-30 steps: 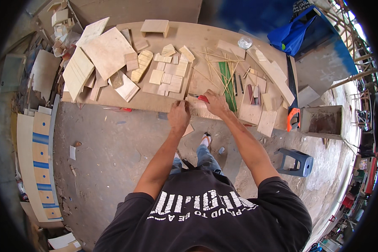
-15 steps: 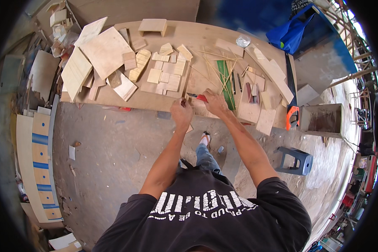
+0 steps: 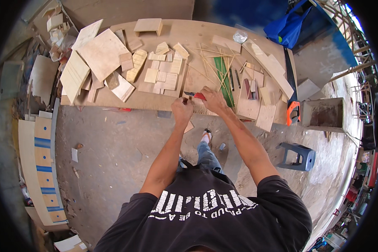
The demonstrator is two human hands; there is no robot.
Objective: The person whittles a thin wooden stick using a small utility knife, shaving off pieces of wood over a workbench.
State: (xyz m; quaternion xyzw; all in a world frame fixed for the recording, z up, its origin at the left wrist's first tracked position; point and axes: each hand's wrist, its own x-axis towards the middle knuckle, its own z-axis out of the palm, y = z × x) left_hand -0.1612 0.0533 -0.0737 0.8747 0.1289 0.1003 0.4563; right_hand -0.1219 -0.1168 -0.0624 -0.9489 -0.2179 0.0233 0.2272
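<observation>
At the front edge of the workbench [image 3: 155, 98], my right hand [image 3: 213, 101] is closed around a red-handled utility knife [image 3: 200, 96]. Its dark blade points left toward my left hand [image 3: 182, 111]. The left fingers are pinched together close to the blade; what they hold is too small and hidden to name. Just beyond the hands lies a board with several small pale wood blocks [image 3: 171, 81] on it. Thin bamboo sticks [image 3: 206, 63] are scattered over a green strip [image 3: 221, 71] to the right of it.
Plywood sheets [image 3: 98, 54] pile up at the bench's left. An orange-handled handsaw [image 3: 293, 113] lies along its right end, beside a box-like bin [image 3: 324, 113]. A blue-grey plastic stool [image 3: 300, 156] stands on the floor at right. Blue-striped wooden panels [image 3: 44, 168] stand at far left.
The whole view has shifted slightly. Both hands stay together at the bench edge, with the knife blade still pointing at the left fingers.
</observation>
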